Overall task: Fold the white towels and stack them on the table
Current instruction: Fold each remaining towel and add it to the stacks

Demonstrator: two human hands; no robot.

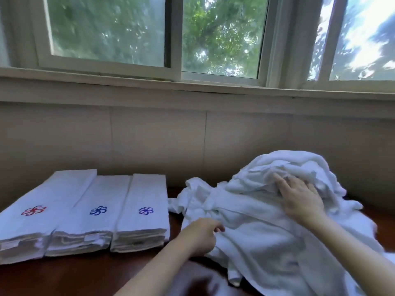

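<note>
A rumpled heap of white towels (267, 227) covers the right side of the dark wooden bench (85, 278), piled highest toward the back edge. Three folded stacks (136, 210) stand side by side on the left, each topped with a small embroidered flower in red, blue or purple.

The right hand (299, 199) lies flat on the crown of the heap, its fingers (282, 182) straight and slightly spread, pressing the cloth down. The left hand (201, 233) is at the heap's near-left edge, fingers curled, and seems to be pinching a fold there.

The terry looks soft, limp and light, but the layers are tangled and will drag on each other. A hemmed edge or corner is probably the best place to hold one towel while the other hand pins down the rest.
</note>
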